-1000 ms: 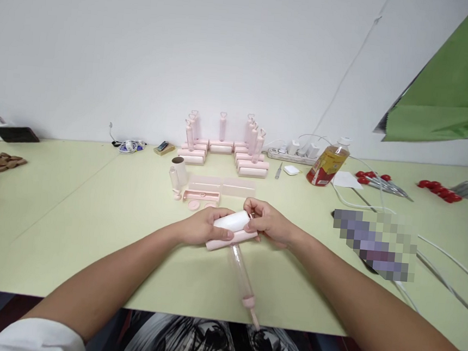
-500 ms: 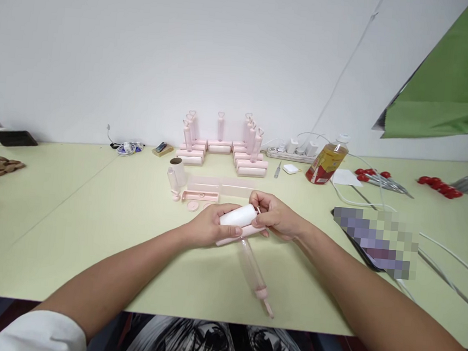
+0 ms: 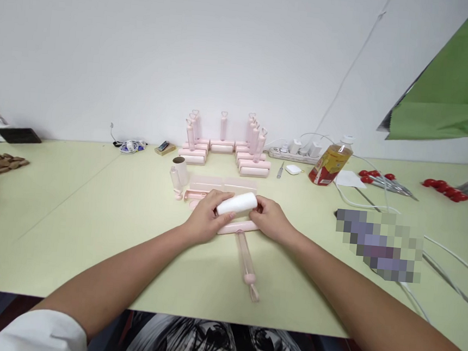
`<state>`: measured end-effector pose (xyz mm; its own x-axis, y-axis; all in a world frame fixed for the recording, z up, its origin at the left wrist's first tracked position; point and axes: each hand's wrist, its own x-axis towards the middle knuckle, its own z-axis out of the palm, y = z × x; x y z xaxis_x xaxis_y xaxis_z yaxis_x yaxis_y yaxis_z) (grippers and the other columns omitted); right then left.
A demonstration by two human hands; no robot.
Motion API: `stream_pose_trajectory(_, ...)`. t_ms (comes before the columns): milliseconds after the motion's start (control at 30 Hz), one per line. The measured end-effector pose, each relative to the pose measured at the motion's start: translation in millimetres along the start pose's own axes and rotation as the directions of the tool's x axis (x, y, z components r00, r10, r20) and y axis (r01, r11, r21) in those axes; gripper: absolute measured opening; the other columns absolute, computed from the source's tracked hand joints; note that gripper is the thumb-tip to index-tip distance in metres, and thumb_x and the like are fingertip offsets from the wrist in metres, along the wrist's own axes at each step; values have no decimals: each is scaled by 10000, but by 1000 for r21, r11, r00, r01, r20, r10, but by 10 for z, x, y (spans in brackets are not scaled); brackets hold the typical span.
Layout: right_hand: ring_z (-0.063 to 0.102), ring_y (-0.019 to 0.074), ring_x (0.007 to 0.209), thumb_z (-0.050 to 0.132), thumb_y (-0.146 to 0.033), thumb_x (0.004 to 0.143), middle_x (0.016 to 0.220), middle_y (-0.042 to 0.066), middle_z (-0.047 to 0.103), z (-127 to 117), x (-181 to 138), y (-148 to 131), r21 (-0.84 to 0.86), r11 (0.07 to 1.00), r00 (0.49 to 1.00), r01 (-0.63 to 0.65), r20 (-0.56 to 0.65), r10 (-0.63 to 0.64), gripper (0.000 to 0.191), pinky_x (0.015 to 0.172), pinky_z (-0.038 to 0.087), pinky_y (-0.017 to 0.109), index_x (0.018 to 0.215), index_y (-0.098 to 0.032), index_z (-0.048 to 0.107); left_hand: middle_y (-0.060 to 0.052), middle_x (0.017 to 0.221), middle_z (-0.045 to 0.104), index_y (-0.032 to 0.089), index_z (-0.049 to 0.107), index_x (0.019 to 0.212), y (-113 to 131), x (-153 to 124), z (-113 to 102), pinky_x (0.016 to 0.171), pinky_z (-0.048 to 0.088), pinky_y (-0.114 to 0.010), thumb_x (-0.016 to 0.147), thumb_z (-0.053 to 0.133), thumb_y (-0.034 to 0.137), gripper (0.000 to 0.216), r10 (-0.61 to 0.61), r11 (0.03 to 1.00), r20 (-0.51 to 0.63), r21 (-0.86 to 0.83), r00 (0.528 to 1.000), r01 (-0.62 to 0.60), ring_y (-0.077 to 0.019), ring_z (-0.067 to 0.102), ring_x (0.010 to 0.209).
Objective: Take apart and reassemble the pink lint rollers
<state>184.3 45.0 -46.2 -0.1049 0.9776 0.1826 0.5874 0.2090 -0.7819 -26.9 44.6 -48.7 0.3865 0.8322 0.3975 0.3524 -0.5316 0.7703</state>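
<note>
My left hand is closed around the left end of a white lint roller roll, thumb along its lower front. My right hand pinches at the roll's right end; its fingertips are partly hidden. Just below the roll is the pink lint roller holder, a bar running between both hands. From the bar a clear handle with a pink looped end points towards me. Whether the roll is joined to the holder at its ends is hidden by my fingers.
Several finished pink lint rollers stand at the wall. Nearer lie clear covers, a pink tray part and a roll with a brown core. Rightward are a drink bottle, a power strip, cables and a blurred phone.
The white roll has lifted apart from the pink bar, leaving a gap between them. The handle has swung to point more straight towards me, and my right hand has shifted along the roll's end.
</note>
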Motion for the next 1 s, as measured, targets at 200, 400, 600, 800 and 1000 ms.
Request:
stream_pose_trajectory(200,618,222,920,576,-163,697,1022,54,681,-175,-47,-76,-116,976,983,182,54,-177,518,800,478,343,1213,-200,601,-36,1018,611,228,365,1182,-67,55,-20,693,469,-262,706,765,348,633,-183,890,-11,-427,983,161,-154,592,845)
stream_pose_trajectory(400,613,256,1139,589,-221,784,1218,69,674,-247,-101,-90,122,953,953,278,85,-289,480,995,459,417,1263,-219,622,54,784,583,228,359,945,45,97,-93,618,464,-217,615,830,356,589,-265,748,-77,-645,961,155,-96,571,681)
stream_pose_trajectory(600,656,250,1042,609,-251,780,1123,73,713,-217,-87,-82,221,950,965,221,91,-246,432,915,509,407,1206,-205,662,86,694,554,225,368,912,57,108,-105,522,429,-202,585,846,355,593,-287,701,-68,-695,955,161,-65,509,546)
stream_pose_trajectory(800,641,195,847,575,-240,777,936,50,707,-249,-113,-166,173,948,954,267,93,-286,365,758,514,324,1122,-183,679,80,685,558,217,374,902,88,102,-136,518,450,-205,581,845,367,590,-297,709,-78,-686,952,165,-72,532,547)
stream_pose_trajectory(1000,647,188,779,574,-211,734,885,44,701,-182,-110,-184,303,944,986,134,52,-157,427,740,522,343,1151,-178,657,65,756,573,218,328,835,49,96,-138,514,447,-192,549,858,378,622,-273,788,-105,-594,956,160,-61,538,552)
